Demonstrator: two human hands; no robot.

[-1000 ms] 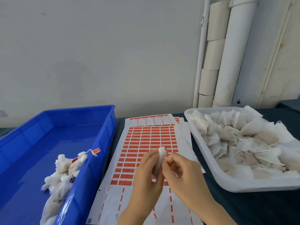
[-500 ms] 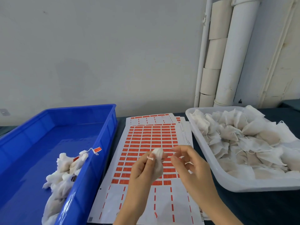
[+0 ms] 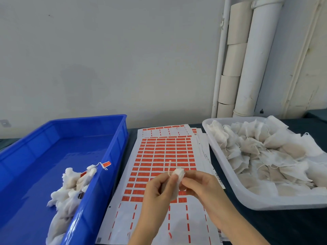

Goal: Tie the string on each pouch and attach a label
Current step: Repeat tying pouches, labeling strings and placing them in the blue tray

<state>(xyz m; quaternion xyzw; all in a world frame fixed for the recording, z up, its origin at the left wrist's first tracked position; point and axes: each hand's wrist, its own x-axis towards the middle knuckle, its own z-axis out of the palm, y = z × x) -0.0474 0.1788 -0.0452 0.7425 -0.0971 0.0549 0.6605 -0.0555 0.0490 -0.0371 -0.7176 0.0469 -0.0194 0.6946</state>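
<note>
A small white cloth pouch [image 3: 177, 181] is held over the sheet of orange labels [image 3: 164, 156]. My left hand [image 3: 157, 190] grips the pouch body, with the thumb up by its gathered neck. My right hand [image 3: 200, 184] pinches the pouch top from the right. A short end of white string [image 3: 169, 167] sticks up from the neck. The lower part of the pouch is hidden between my fingers.
A blue crate [image 3: 109, 149] on the left holds several tied pouches [image 3: 69, 190], one with an orange label [image 3: 106, 164] hanging over the rim. A white tray [image 3: 230, 181] on the right is piled with loose pouches [image 3: 265, 152]. White pipes [image 3: 254, 55] rise behind it.
My hands, apart half a second ago, have come back together at the pouch top. The string end now stands up from the neck instead of lying by my left thumb.
</note>
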